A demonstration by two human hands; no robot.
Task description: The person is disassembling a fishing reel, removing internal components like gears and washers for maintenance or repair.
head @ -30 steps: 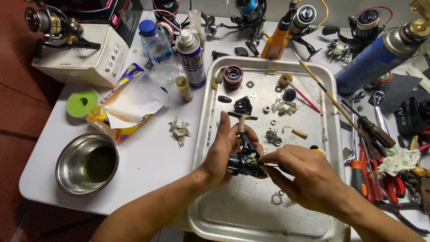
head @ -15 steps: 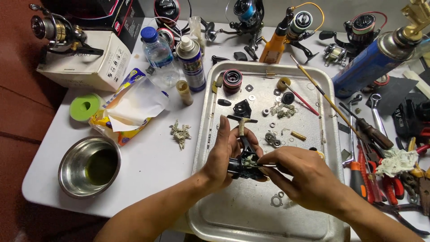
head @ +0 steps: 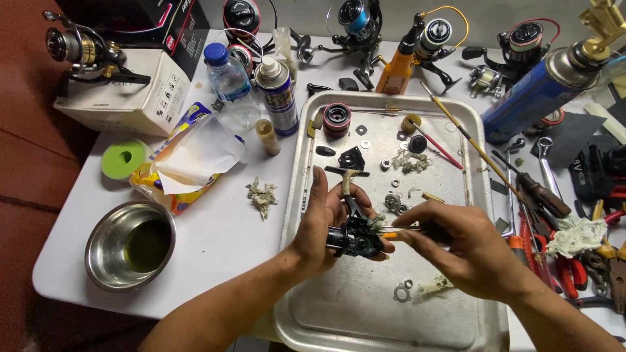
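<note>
My left hand [head: 321, 225] grips a black fishing reel body [head: 355, 236] above a metal tray [head: 450, 313]; the reel's stem points up toward the tray's far end. My right hand [head: 460, 244] pinches a thin tool [head: 399, 229] whose tip touches a scrap of dirty tissue at the reel body. Small reel parts lie on the tray: a red-and-black spool [head: 337, 119], washers [head: 402, 291], bearings and bits of soiled tissue [head: 435, 283].
A steel bowl of greenish liquid [head: 130, 244] sits at left, near a tissue pack [head: 189, 156], a water bottle [head: 228, 81] and a spray can [head: 277, 94]. Screwdrivers and pliers [head: 554, 221] lie right of the tray. Reels and a blue gas canister [head: 541, 91] stand behind.
My right hand has brought the thin tool in to the reel body. The left hand keeps its hold on the reel, barely moved.
</note>
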